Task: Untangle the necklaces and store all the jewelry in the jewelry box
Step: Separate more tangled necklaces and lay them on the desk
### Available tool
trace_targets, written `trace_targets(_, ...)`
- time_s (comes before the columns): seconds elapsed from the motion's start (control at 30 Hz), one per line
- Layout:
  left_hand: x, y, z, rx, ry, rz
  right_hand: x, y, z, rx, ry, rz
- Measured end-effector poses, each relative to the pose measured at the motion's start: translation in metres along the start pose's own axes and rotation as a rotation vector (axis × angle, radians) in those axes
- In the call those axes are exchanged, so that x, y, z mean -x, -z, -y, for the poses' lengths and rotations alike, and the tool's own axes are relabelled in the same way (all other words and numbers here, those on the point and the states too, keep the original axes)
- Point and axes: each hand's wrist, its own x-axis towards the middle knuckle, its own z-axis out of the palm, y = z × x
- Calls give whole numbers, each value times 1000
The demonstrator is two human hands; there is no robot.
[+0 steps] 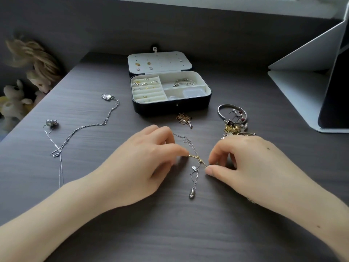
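pinching a thin gold chain knotted with fine silver chains (pixel 197 160), the left hand (pixel 149 161) nips one end between thumb and forefinger and the right hand (pixel 243 163) nips the other, at the middle of the dark wood-grain table (pixel 170 233). a silver teardrop pendant (pixel 191 193) lies just below the knot. the open black jewelry box with cream lining (pixel 170 107) sits beyond, well apart.

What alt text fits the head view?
A person's left hand and right hand pinch tangled chains, gold and silver, between them on a dark desk. Behind stands an open jewelry box holding rings and bangles; silver necklaces lie to the left, a jewelry pile to the right.
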Motion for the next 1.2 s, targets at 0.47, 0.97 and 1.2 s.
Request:
trace_targets(0.47, 0, 12, -6, 115, 76, 9, 7, 7, -4, 86, 110, 76)
trace_targets(0.97, -40, -5, -5, 187, -50, 168, -1, -6, -7, 1, 139, -47)
trace_targets(1.2, -35, 6, -13, 542, 210, 172, -5, -20, -6, -20, 143, -185)
